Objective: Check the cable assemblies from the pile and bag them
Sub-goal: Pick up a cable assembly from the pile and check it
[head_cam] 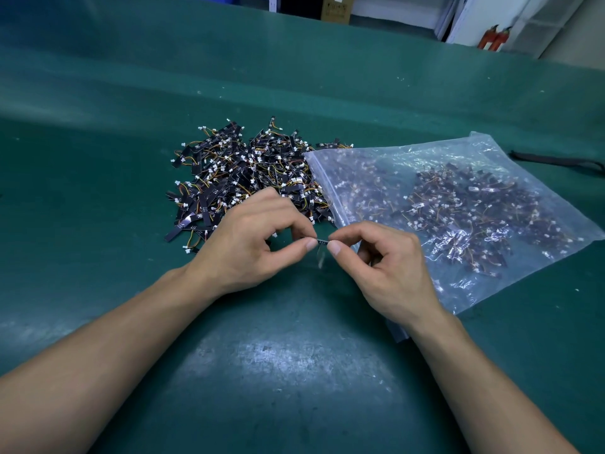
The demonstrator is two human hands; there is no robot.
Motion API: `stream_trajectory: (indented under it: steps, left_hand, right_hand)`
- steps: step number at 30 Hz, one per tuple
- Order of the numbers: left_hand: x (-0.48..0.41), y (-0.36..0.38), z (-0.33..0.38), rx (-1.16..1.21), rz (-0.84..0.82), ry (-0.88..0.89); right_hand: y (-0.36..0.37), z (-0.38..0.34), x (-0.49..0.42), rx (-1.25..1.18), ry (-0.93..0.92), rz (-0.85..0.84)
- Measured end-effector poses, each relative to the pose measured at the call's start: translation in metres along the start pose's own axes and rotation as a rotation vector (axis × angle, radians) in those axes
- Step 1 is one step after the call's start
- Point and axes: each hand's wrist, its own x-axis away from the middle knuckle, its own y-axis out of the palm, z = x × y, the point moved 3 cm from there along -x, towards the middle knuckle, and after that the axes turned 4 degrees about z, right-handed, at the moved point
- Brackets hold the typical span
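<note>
**Head view.** One cable assembly (322, 241) is being held just above the worktop (294, 371), near the pile (248, 178) and the mouth of the bag (458, 208). It is being pinched at one end by the left hand (248, 244) and at the other by the right hand (389, 267). On each hand the fingers (309, 245) are being clamped on the black strip, thumb against forefinger, with the others loosely curled. Only a short dark section is being exposed between the two thumbs. A pale blurred shape is hanging below it, possibly the wire tail, but this cannot be confirmed.

The pile is lying on the worktop just beyond the left hand, with its right edge meeting the zip edge of the bag. The bag is lying flat to the right and is partly filled with assemblies.

**Handling.** Each assembly is being judged very light: a thin dark strip, fine coloured wires and a small white connector.
- The strip is probably slightly flexible.
- The joint between wires and strip is being regarded as the weak point.
- Hold is best taken on the strip ends, as is being done here, and not on the wires.
- Snagging is being expected in the tangled pile, so slow single lifts are advised.
- The bag film is being judged thin and slippery.
</note>
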Motion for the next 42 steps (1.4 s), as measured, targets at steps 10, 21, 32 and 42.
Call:
stream_trajectory:
  steps: [10, 21, 32, 42]
  left_hand:
    - [0.0002, 0.0009, -0.0003, -0.009, -0.020, 0.003]
    - [-0.0007, -0.0006, 0.0011, -0.021, -0.029, 0.000]
    - [0.0000, -0.0008, 0.0005, -0.015, -0.040, -0.011]
    - [0.0007, -0.0009, 0.0013, -0.003, -0.039, -0.016]
  right_hand:
    - [-0.0005, -0.0025, -0.0004, 0.043, -0.039, 0.015]
    - [-0.0003, -0.0001, 0.0000, 0.019, -0.016, 0.001]
    - [0.0016, 0.0009, 0.0000, 0.026, -0.030, -0.013]
    - [0.0001, -0.0003, -0.0007, 0.051, -0.076, -0.018]
